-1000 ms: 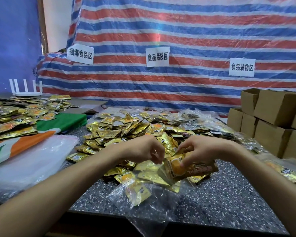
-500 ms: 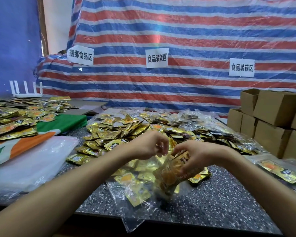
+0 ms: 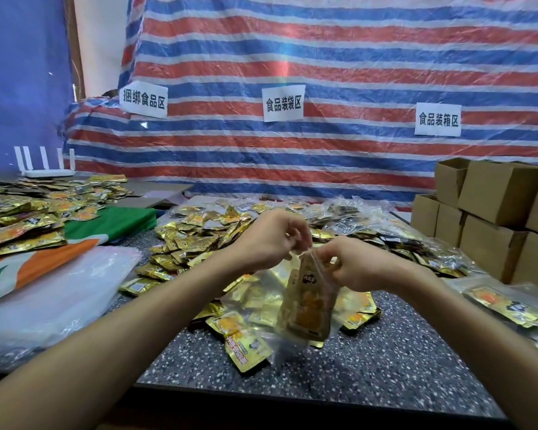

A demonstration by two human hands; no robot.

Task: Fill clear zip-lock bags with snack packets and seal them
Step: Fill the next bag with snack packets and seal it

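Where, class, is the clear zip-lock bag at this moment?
In the head view the zip-lock bag hangs just right of centre, top pinched by the left hand and right hand, above the speckled table.

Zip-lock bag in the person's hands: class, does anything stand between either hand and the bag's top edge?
Nothing visible does. The left hand and the right hand both pinch the top edge of the zip-lock bag, which hangs above the table with a snack packet inside.

A striped tarpaulin (image 3: 323, 57) hangs behind the speckled surface (image 3: 385, 367) and carries white paper signs (image 3: 282, 103). Cardboard boxes (image 3: 497, 193) are stacked at right. A white router (image 3: 45, 173) stands far left, beyond a green-and-orange cloth (image 3: 112, 223).
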